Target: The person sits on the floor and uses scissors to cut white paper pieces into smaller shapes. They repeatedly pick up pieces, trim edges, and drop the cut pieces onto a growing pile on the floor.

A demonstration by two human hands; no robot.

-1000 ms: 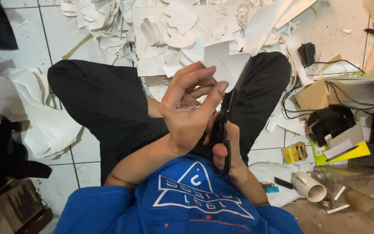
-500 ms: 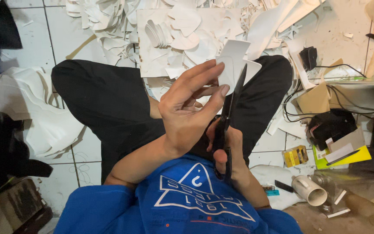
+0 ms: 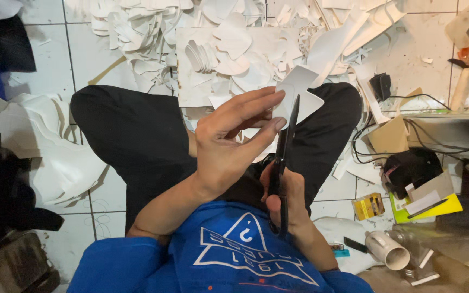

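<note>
My left hand (image 3: 232,146) pinches a white cut-out sheet piece (image 3: 301,95) between fingers and thumb, holding it up over my crossed legs in black trousers (image 3: 131,135). My right hand (image 3: 289,198) sits lower, partly hidden behind the left, gripping black scissors (image 3: 284,157). The blades point upward and meet the sheet's lower edge just right of my left fingertips.
Piles of white cut shapes and scraps (image 3: 229,49) cover the tiled floor ahead. More white sheets (image 3: 55,157) lie at left beside dark fabric. At right are a cardboard box (image 3: 389,135), cables, a yellow folder (image 3: 430,209), a small yellow box (image 3: 368,206) and a white tube (image 3: 387,250).
Both hands have stayed together over my lap. The white piece has turned and lifted slightly in my left fingers, and the scissor blades have moved further up along it.
</note>
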